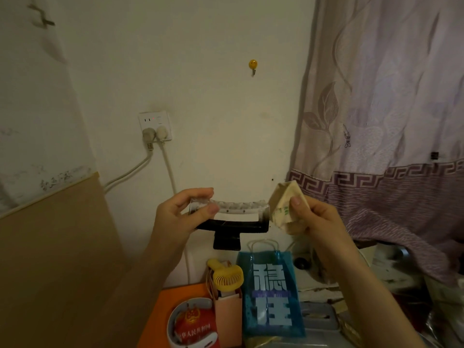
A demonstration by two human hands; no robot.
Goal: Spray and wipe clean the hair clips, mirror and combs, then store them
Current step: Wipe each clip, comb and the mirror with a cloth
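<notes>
While both hands are raised up in front of the wall, the left hand [175, 212] is pinched onto one end of a big hair clip [233, 217], thumb in front and fingers over the top, so the clip sits level in mid-air, well above the desk stuff. It's a claw type, clear-whitish teeth along the top and a black bar with a black tab hanging under it. The right hand [311, 219] is closed around a folded beige cloth [283, 204], thumb pressed on its front, and the cloth's edge is right up against the clip's right end, touching or near enough, can't quite tell. Behind them is a cream wall with a double socket [155, 126], two plugs in it and their cables running down, plus a small yellow hook [252, 65] higher up. A purple patterned curtain [376, 121] hangs on the right. Low down there's a blue bag [271, 295] with large white characters standing upright, a yellow handheld fan [227, 275] just left of it poking out of a pinkish paper bag [227, 320], and an orange surface [180, 297] with a red-and-white item on it. A brown board [50, 247] leans along the left side. Lower right is too cluttered and dim to make out.
</notes>
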